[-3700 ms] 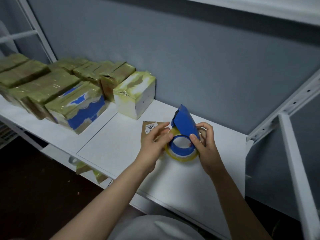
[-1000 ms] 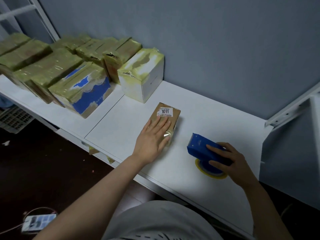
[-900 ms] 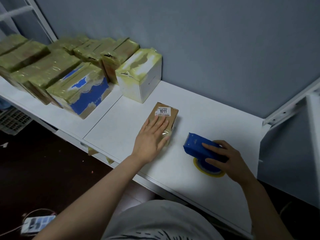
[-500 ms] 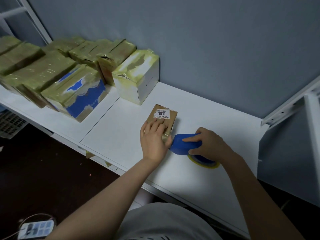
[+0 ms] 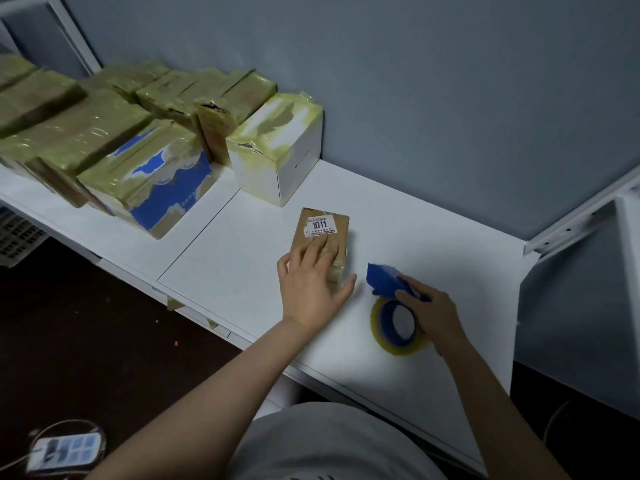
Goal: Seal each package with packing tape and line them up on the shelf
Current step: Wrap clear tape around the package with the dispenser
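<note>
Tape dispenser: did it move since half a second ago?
Yes. The tape dispenser in the right hand drew back rightward, away from the small package.

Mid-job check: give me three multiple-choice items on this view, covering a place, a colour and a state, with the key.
1. Where is the package labelled 1011?
A) on top of another box
B) flat on the shelf, apart from the taped row
C) on the floor

2. What colour is the tape dispenser?
A) red
B) blue
C) black

3. What is the left hand doing?
A) lying flat on the package
B) holding the dispenser
C) hanging off the shelf

Key:
1 B, it lies alone on the white shelf.
2 B, its body is blue.
3 A, its fingers lie straight on the package, and the right hand holds the dispenser.
</note>
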